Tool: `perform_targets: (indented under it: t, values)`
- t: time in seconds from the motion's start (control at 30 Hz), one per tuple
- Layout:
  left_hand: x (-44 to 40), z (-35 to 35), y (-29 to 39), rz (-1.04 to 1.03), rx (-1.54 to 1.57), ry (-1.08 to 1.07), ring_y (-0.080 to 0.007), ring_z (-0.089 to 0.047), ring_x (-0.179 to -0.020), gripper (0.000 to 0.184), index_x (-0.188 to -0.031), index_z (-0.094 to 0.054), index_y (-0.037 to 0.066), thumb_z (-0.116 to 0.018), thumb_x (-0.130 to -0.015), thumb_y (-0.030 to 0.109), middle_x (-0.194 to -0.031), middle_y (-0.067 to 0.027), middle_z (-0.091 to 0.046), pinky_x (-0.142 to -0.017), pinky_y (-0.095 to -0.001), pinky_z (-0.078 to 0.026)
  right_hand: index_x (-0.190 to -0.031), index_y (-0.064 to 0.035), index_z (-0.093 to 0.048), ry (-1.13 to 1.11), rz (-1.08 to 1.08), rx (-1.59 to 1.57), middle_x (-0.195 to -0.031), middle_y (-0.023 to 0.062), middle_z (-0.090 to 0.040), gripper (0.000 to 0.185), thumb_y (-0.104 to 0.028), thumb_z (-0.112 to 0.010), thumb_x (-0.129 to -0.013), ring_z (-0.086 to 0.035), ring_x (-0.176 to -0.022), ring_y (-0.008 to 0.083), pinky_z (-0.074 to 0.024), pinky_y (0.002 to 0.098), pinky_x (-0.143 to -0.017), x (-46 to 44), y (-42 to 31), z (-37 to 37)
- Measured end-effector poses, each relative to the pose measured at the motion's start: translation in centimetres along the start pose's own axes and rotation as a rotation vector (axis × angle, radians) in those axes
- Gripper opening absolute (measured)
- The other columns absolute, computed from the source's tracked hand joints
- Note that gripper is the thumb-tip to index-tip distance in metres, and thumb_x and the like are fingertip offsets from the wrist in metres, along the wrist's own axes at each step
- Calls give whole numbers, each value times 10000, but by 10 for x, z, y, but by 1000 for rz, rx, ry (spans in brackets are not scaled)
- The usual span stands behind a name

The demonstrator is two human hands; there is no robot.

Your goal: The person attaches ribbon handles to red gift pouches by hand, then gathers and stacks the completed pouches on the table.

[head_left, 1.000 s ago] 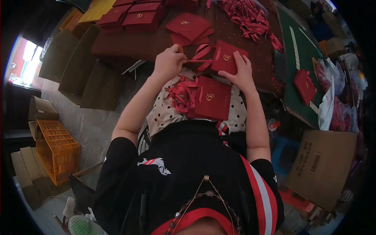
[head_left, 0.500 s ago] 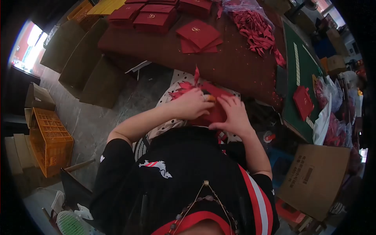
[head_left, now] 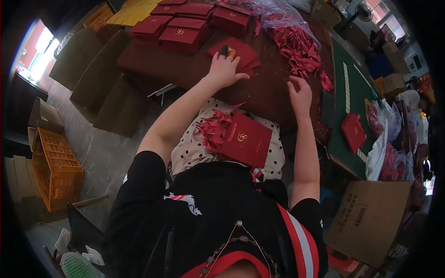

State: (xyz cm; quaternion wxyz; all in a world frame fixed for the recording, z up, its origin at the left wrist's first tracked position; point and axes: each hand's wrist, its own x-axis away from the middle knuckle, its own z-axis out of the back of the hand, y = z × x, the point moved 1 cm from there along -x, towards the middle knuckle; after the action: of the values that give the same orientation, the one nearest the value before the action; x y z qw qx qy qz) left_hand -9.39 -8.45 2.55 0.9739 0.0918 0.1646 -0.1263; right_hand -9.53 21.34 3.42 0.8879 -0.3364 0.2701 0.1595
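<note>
My left hand (head_left: 224,70) is spread at the near-left edge of some loose red cards (head_left: 246,54) on the brown table, with green and orange coverings on two fingertips. Its fingertips touch or hover over the cards; I cannot tell which. My right hand (head_left: 301,95) is over the table, fingers loosely bent and nothing visible in it, just short of a heap of red ribbons (head_left: 296,51). On my lap, a red card with a gold emblem (head_left: 252,141) lies over dotted cloth (head_left: 184,150), beside a bunch of red ribbon ends (head_left: 215,132).
Stacks of red folded pieces (head_left: 184,33) stand at the table's back left. A dark flat object (head_left: 327,109) lies at its right edge. Beyond is a green board (head_left: 340,139) with another red piece (head_left: 353,132). Cartons (head_left: 368,217) and an orange crate (head_left: 58,167) flank me.
Both hands have left my lap, where they were half a second ago. The left went forward to the loose cards, the right forward and rightward toward the ribbon heap. The lap card is uncovered.
</note>
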Motion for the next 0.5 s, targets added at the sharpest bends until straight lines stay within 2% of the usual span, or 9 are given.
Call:
perform_targets:
  t: [0.03, 0.07, 0.13, 0.27, 0.33, 0.37, 0.4, 0.47, 0.5]
  values:
    - [2, -6, 3, -10, -45, -98, -419, -455, -1330, 873, -1397, -533, 69, -538, -834, 737, -1458, -213, -482, -1150, -558, -261, -1091, -85, -702, 66, 112, 135, -1070, 81, -696, 242, -124, -692, -853, -635, -942, 282, -508, 370, -825, -11, 19, -5]
    - [10, -10, 9, -49, -4, -73, -440, -408, -1374, 907, -1368, -560, 43, -496, -829, 771, -1446, -235, -485, -1187, -574, -173, -1127, -113, -686, 6, 72, 203, -1161, 65, -674, 276, -108, -666, -852, -602, -1020, 304, -491, 392, -888, -21, 29, -8]
    - [32, -9, 32, -142, -74, 19, -414, -497, -1283, 834, -1323, -607, 57, -494, -862, 743, -1364, -220, -552, -1182, -547, -206, -1121, -122, -692, 29, 132, 277, -1154, 59, -669, 272, -110, -663, -850, -596, -1029, 303, -490, 396, -897, -42, 48, -19]
    - [67, -2, 80, -235, -27, 27, -421, -517, -1244, 762, -1268, -641, 52, -513, -883, 697, -1299, -244, -578, -1159, -550, -244, -1129, -149, -707, -75, 317, 546, -1121, 48, -660, 283, -94, -649, -857, -586, -1029, 309, -499, 425, -886, -63, 75, -38]
    - [76, -3, 95, -255, 34, 38, -428, -506, -1254, 734, -1251, -649, 52, -518, -890, 678, -1278, -250, -586, -1165, -556, -224, -1063, -158, -733, -123, 328, 673, -1081, 32, -656, 230, -109, -663, -849, -587, -1022, 287, -495, 427, -854, -64, 72, -38]
    - [79, -2, 98, -283, 78, 107, -415, -553, -1179, 627, -1198, -668, 67, -568, -898, 609, -1227, -225, -605, -1095, -528, -343, -1017, -154, -741, -144, 333, 703, -1075, 24, -657, 189, -120, -674, -844, -586, -1022, 281, -490, 424, -835, -63, 70, -36]
    - [78, 3, 98, -281, 81, 105, -415, -553, -1179, 627, -1198, -668, 67, -568, -898, 609, -1227, -225, -605, -1095, -528, -343, -972, -150, -749, -167, 339, 734, -1070, 16, -659, 148, -131, -685, -840, -586, -1021, 274, -484, 422, -817, -60, 66, -33]
    - [66, 10, 93, -139, 355, -102, -393, -597, -1060, 486, -1143, -680, 82, -642, -894, 498, -1172, -194, -613, -952, -481, -461, -946, -150, -748, -121, 369, 570, -1049, 24, -649, 127, -132, -690, -835, -576, -1030, 272, -472, 417, -838, -46, 55, -27]
    - [61, -7, 82, -173, 365, 102, -376, -612, -961, 421, -1150, -666, 91, -698, -872, 405, -1149, -174, -607, -826, -449, -504, -921, -149, -746, -71, 394, 401, -1028, 31, -639, 106, -133, -696, -830, -566, -1039, 270, -459, 411, -859, -37, 44, -24]
